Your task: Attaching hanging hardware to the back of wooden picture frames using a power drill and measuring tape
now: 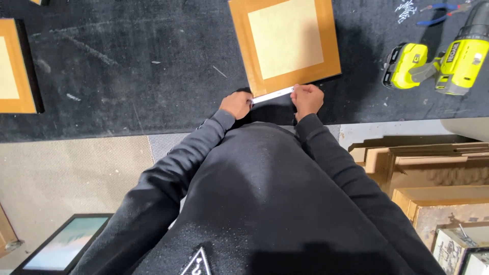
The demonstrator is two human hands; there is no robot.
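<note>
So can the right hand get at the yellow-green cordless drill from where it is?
Probably yes. The right hand is gripping a white strip at the wooden panel's near edge, and only bare black bench mat lies between it and the cordless drill, though it must let go first.

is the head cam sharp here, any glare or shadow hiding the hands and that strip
Head view: sharp overall; the left hand and right hand show clearly, pinching a pale strip that glares slightly at the wooden frame's near edge; the person's shadow darkens the black mat beside them; wide-angle bending curves the mat's front edge.
</note>
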